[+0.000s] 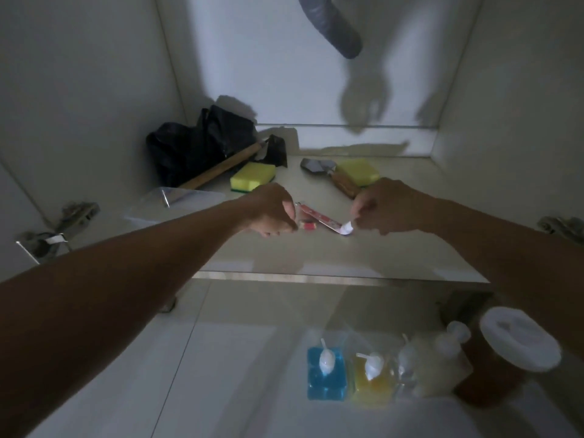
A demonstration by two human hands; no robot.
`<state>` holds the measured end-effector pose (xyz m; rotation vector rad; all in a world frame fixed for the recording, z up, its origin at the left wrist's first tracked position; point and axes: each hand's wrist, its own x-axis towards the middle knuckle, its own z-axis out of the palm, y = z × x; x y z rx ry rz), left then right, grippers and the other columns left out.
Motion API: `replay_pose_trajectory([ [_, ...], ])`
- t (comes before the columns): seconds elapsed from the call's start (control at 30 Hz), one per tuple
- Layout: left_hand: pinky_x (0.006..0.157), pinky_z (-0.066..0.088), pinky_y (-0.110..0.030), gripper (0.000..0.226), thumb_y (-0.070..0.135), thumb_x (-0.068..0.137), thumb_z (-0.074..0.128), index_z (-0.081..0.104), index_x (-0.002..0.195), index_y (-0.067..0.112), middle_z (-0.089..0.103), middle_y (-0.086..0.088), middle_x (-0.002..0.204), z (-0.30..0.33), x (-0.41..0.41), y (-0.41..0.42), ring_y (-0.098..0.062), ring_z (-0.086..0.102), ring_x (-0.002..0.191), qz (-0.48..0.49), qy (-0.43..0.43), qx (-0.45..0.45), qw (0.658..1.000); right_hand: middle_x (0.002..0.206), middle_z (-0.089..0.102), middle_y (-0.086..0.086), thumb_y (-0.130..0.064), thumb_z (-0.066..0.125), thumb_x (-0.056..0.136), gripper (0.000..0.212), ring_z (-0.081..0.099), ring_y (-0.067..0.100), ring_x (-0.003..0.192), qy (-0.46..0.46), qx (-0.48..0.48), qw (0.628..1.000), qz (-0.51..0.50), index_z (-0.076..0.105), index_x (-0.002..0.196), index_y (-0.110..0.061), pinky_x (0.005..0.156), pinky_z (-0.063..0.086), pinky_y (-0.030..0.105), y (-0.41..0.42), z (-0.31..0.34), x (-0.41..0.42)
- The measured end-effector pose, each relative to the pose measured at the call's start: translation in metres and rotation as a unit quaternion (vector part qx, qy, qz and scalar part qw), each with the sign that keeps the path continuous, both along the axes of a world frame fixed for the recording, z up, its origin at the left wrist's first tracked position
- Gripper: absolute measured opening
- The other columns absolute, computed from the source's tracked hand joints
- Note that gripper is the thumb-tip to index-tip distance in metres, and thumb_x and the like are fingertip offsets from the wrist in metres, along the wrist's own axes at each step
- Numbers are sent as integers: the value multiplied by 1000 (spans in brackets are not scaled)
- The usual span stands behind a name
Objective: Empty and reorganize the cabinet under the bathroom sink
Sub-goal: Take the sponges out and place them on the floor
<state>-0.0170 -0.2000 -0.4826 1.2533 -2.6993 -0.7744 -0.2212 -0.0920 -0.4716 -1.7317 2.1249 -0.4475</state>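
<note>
Pinching tube cap with right hand; left hand curling near tail. Bottles out; sponges, hammer, bag remaining.

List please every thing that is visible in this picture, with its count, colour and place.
toothpaste tube: 1, red and white, cabinet floor, between the hands
sponges: 2, yellow, cabinet floor behind the hands
plastic bag: 1, black, back left corner
wooden handle: 1, brown, leaning by the bag
clear tray: 1, transparent, cabinet floor, left
drain pipe: 1, grey, top
pump bottles: 3, blue, yellow, clear, outside, floor front
jar: 1, brown, white lid, front right
left hand: 1, curled at the tube's end
right hand: 1, pinching the tube's white cap
</note>
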Motion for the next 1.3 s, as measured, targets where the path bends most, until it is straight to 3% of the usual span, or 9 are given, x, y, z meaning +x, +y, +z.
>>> replay_pose_trajectory([
  [0.1, 83, 56, -32, 18, 21, 77, 78, 74, 94, 16, 71, -1, 98, 2, -5, -30, -17, 67, 93, 30, 0, -94, 995, 81, 73, 20, -11, 72, 79, 12, 64, 22, 62, -46, -27, 997, -48, 75, 91, -7, 68, 60, 39, -25, 8, -8],
  [0.33, 88, 52, -32, 46, 33, 79, 76, 66, 118, 11, 62, -2, 121, 5, -18, -93, -20, 59, 104, 112, -43, -156, 980, 85, 73, 21, -5, 61, 80, 23, 72, 37, 81, 33, -39, 993, -107, 72, 98, 2, 74, 61, 46, -83, 12, -34],
  [0.53, 80, 42, -24, 76, 16, 80, 72, 36, 147, 25, 54, -4, 136, -18, -26, -146, -22, 56, 110, 164, -10, -143, 976, 119, 60, 20, -10, 53, 93, 33, 56, 37, 115, 147, 0, 984, -102, 58, 124, 0, 91, 46, 39, -133, -9, -70],
  [0.63, 83, 47, -25, 93, 18, 78, 73, 19, 150, 42, 61, 0, 121, -32, -28, -171, -19, 54, 95, 162, 19, -130, 978, 141, 47, 20, -9, 49, 93, 49, 47, 37, 127, 181, 32, 980, -72, 42, 141, -5, 105, 41, 41, -153, -31, -87],
  [0.7, 85, 43, -23, 89, 27, 81, 75, 21, 151, 36, 58, 5, 117, -40, -31, -181, -18, 54, 98, 165, 0, -135, 977, 143, 43, 16, -18, 47, 94, 51, 43, 38, 130, 207, 73, 973, -67, 37, 144, -19, 106, 38, 43, -162, -46, -99],
  [0.87, 90, 51, -38, 80, 58, 63, 79, 59, 125, 12, 50, 1, 139, -57, -40, -197, -26, 58, 110, 204, -50, -169, 963, 123, 58, 18, -40, 43, 92, 43, 54, 37, 112, 162, 22, 974, -157, 59, 119, -10, 90, 45, 38, -170, -57, -119],
  [0.97, 87, 55, -44, 119, 59, 37, 77, 38, 144, 24, 60, -13, 124, -69, -44, -203, -34, 60, 106, 240, 30, -142, 960, 124, 57, 19, -53, 55, 88, 61, 56, 33, 109, 166, 11, 967, -192, 56, 123, -2, 76, 40, 32, -164, -57, -128],
  [1.13, 102, 45, -43, 128, 55, 25, 71, 32, 146, 35, 51, -2, 137, -64, -50, -192, -29, 49, 124, 267, 108, -108, 952, 120, 57, 17, -51, 74, 76, 70, 57, 32, 103, 158, 32, 963, -216, 56, 121, -1, 71, 40, 30, -146, -54, -133],
  [1.3, 99, 46, -41, 104, 38, 57, 85, 32, 144, 15, 48, -11, 129, -28, -51, -143, -33, 46, 122, 275, 100, -95, 951, 97, 57, 10, -45, 85, 63, 67, 53, 25, 79, 102, 10, 966, -239, 59, 108, -2, 56, 40, 27, -119, -28, -124],
])
